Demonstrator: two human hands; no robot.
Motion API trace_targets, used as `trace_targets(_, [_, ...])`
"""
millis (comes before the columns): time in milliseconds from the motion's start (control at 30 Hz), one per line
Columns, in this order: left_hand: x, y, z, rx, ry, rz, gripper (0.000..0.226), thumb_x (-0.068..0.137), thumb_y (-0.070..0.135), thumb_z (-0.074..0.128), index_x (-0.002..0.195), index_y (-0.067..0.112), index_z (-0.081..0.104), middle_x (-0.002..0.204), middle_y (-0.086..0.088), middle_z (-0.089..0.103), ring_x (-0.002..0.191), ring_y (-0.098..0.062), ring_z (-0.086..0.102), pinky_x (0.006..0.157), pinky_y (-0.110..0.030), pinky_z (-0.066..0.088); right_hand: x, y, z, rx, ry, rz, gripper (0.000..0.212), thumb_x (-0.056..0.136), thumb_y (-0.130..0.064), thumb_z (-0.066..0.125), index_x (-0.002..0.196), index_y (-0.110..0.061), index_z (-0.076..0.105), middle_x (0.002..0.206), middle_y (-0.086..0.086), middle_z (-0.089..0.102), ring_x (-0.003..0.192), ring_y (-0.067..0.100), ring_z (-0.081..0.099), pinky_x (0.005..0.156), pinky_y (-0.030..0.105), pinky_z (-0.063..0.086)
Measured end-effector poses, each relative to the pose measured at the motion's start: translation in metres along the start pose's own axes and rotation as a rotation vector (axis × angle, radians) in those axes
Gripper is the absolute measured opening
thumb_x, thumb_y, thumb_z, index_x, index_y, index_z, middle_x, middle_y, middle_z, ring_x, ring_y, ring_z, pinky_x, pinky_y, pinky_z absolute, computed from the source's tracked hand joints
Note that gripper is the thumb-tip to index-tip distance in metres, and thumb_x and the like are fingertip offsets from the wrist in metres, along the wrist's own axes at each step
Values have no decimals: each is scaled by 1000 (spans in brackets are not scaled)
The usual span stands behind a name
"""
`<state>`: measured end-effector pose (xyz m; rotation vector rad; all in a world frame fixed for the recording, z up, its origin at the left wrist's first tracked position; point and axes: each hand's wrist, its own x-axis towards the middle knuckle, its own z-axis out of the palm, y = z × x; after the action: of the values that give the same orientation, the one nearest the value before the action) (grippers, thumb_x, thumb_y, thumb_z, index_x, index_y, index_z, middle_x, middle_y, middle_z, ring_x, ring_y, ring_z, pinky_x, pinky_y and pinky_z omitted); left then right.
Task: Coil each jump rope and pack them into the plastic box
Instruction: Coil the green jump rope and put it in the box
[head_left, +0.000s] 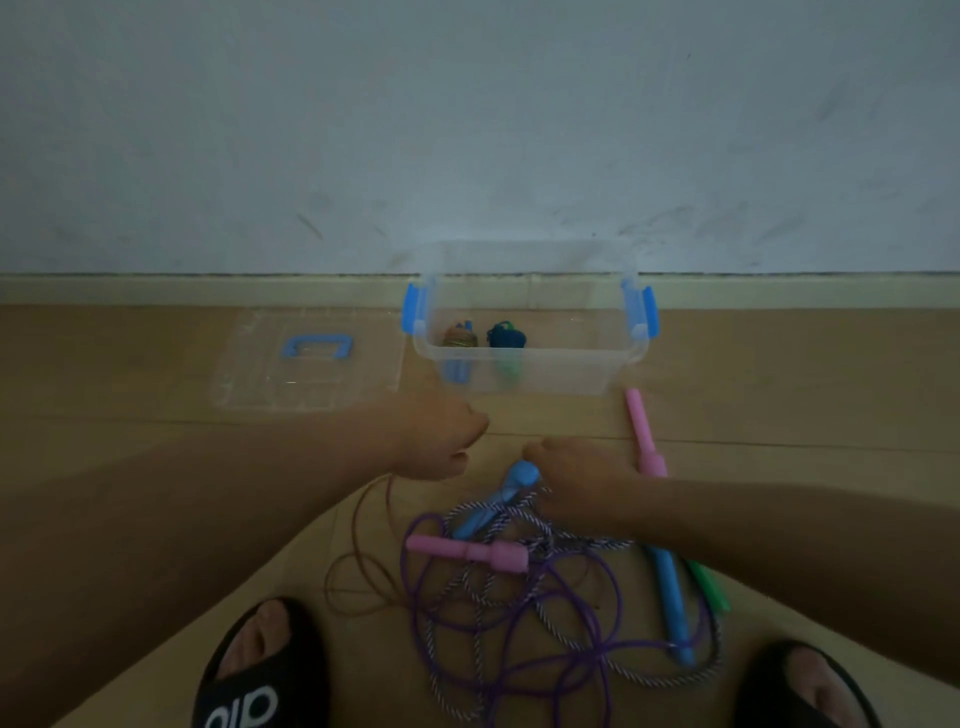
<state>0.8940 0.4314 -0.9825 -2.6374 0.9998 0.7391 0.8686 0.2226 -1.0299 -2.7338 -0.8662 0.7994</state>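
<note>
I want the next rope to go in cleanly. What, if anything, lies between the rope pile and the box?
Nothing visible blocks it. The box is open, its lid lying flat to its left. Bare floor separates it from the rope pile. A pink handle lies off the box's right corner, beside the path. Two coiled ropes fill the box's left part.

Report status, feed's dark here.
Left hand curled, grip unclear. Right hand on blue handle. Two coils in plastic box. Tangled ropes remain.

Dim, bluish, soft-focus picture; no glare; edges bowed.
</note>
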Motion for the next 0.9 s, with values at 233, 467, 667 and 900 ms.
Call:
trace_targets(233, [13,20,15,-104,-278,-113,48,98,44,47,135,13,43,134,-12,53,118,-30,54,91,-39,45,19,-16,55,-25,-23,129,65,85,-39,64,138,-13,35,124,13,57,113,34,56,88,40,49])
trace_targets(467, [8,14,9,-346,-252,-149,61,92,43,59,141,14,37,133,-10,54,112,-26,55,90,-36,47,29,-26,5,126,-132,88,24,89,-23,58,105,-6,64,105,14,66,93,30,62,70,28,43])
trace_targets(667, [-30,21,-37,-1105,55,-34,35,86,1,70,113,17,54,101,16,63,93,8,61,75,-4,42,3,-57,-92,515,-58,105,13,86,-12,55,86,-16,68,66,2,61,51,16,59,56,28,53])
trace_targets(900, [-73,14,-96,-765,236,-216,37,98,44,48,74,20,62,65,1,70,63,-11,67,70,-33,52,-50,-65,-177,450,184,67,12,85,-26,65,90,-16,69,83,1,68,61,14,65,59,26,57])
